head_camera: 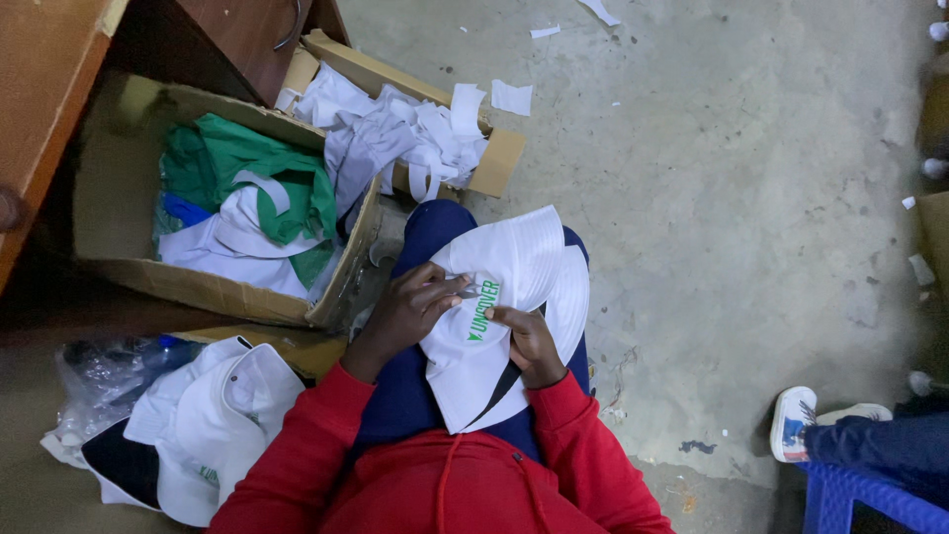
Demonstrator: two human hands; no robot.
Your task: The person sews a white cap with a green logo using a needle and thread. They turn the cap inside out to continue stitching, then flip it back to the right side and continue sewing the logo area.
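A white cap (499, 316) lies on the person's lap, brim pointing away, its front panel with green lettering turned up. The lettering sits right between the fingertips of both hands. A small pair of metal snips (465, 289) touches the cloth just beyond the left fingers, above the lettering.

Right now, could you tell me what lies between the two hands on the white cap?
In the head view, the green printed logo on the white cap lies between the left hand and right hand, along with small scissors at the left fingertips.
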